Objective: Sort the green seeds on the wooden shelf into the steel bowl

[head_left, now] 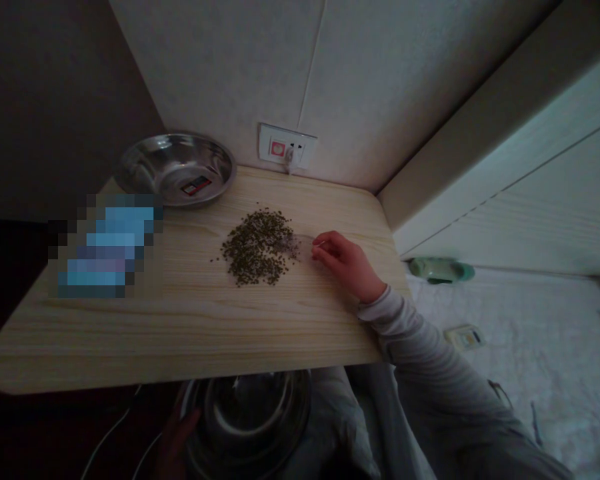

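Observation:
A pile of small dark green beans point(258, 248) lies in the middle of a light wooden table point(180, 333). My right hand point(341, 261) rests on the table just right of the pile, fingers curled and pinched together; what they pinch is too small to make out. My left hand point(177, 437) is below the table's front edge in shadow, gripping the rim of a steel bowl point(250, 420) that sits in my lap.
A second steel bowl point(176, 168) stands at the table's back left by the wall. A wall socket point(286, 147) is behind the pile. A blurred blue patch point(107, 247) covers the left of the table. A bed with a green object point(443, 270) lies to the right.

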